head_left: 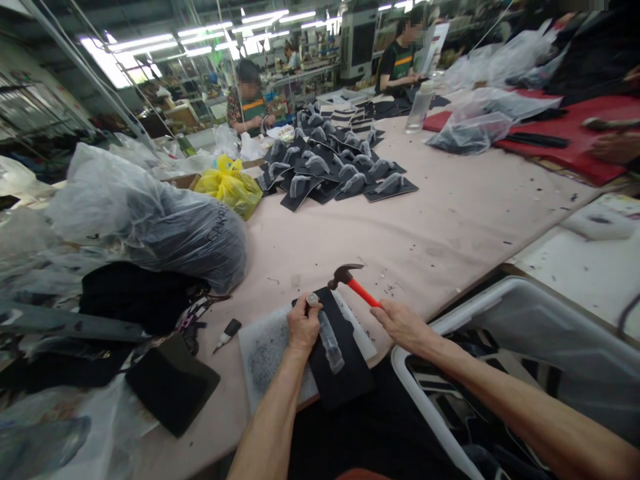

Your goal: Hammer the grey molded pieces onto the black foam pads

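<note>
My left hand (303, 325) is closed round a short metal punch-like tool (313, 299), held upright at the top of a black panel (345, 367). A strip wrapped in clear plastic (331, 341) runs along the panel. Beneath the panel lies a pale, speckled board (267, 350). To the right, my right hand (399, 323) grips the red handle of a claw hammer (361, 287); its dark head is raised beside the tool, apart from it.
A pile of black panels with wrapped strips (330, 160) lies further back. Plastic bags (200, 227) and a small bottle (228, 333) are left. A white bin (505, 293) stands right. Red material (565, 140) and several people are beyond.
</note>
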### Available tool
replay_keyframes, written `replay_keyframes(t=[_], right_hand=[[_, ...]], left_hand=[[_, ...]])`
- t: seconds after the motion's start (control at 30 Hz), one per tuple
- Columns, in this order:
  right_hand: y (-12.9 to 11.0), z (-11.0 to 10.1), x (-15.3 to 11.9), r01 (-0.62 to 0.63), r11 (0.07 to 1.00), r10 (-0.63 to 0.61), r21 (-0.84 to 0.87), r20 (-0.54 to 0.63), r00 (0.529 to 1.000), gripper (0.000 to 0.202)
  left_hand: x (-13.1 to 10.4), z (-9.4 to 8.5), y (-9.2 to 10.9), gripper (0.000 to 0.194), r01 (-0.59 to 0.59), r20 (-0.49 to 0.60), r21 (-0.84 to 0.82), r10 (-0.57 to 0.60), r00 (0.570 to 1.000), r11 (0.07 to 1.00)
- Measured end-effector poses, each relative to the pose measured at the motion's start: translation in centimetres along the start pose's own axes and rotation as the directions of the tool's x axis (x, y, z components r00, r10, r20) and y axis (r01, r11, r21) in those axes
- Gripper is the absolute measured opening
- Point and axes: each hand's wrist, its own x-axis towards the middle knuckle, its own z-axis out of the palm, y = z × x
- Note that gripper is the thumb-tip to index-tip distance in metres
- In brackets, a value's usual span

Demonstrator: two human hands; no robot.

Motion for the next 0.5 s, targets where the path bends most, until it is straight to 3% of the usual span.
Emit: replay_keyframes(t=[0.13,0.2,0.23,0.27,0.3,0.37,0.43,0.5], right_hand=[[2.3,2.5,0.9,-0.14,0.985,0.134,-0.099,-0.062,0.989,0.031],[1.4,3.0,0.4,-0.061,0.987,0.035,-0.152,-0.172,0.985,0.038],[0.5,3.0,0.1,0.046,0.982,-0.085,-0.181,-0.214,0.973,0.045],[-0.6,2.9,-0.3,0.195,0.956,-0.244,-0.22,-0.22,0.945,0.053],[-1.9,2.7,-0.7,0.369,0.892,-0.421,-0.262,-0.185,0.888,0.058],[-4.5,2.4,-1.1,0.654,0.693,-0.692,-0.303,-0.025,0.722,0.057],[-6.5,2.4,-1.2,0.776,0.545,-0.791,-0.318,0.113,0.602,0.041],[-7.7,2.6,-1.0,0.786,0.498,-0.8,-0.366,0.156,0.58,0.025]], left_hand=[[0.0,-0.1,0.1,0.019,0.029,-0.013,-0.012,-0.029,0.999,1.0],[0.0,-0.1,0.2,0.018,0.037,-0.02,-0.014,-0.037,0.999,0.999],[0.0,-0.1,0.3,0.017,0.04,-0.024,-0.013,-0.04,0.999,0.999],[0.0,-0.2,0.5,0.017,0.043,-0.029,-0.009,-0.043,0.999,0.999],[0.0,-0.1,0.6,0.018,0.048,-0.033,-0.003,-0.048,0.998,0.999],[0.0,0.0,0.8,0.019,0.077,-0.047,-0.009,-0.077,0.996,0.997],[0.2,0.3,0.8,0.025,0.143,-0.078,-0.073,-0.148,0.986,0.987],[0.7,0.5,0.6,0.034,0.218,-0.143,-0.186,-0.246,0.959,0.958]])
